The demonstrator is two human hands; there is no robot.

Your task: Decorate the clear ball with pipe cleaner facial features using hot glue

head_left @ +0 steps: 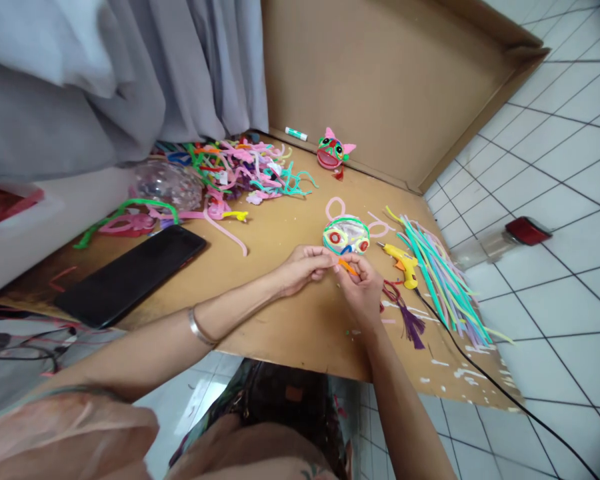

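Note:
Both hands meet over the table just in front of a round face (347,236) made of pipe cleaners, with green edging and red-and-yellow eyes. My right hand (361,280) is closed on a short orange pipe cleaner (349,267). The fingertips of my left hand (305,268) are pinched together at the left end of the orange piece; what they hold is too small to make out. A pink loop (335,209) lies at the top of the face, and another pink twisted piece (380,229) lies to its right.
A yellow glue gun (403,264) with a black cord and a bundle of pipe cleaners (443,280) lie right. Purple tassel (411,325) near my right wrist. Black phone (133,275) at left, colourful pile (245,167) behind. A finished pink-eared face (331,152) stands by the cardboard wall (380,80).

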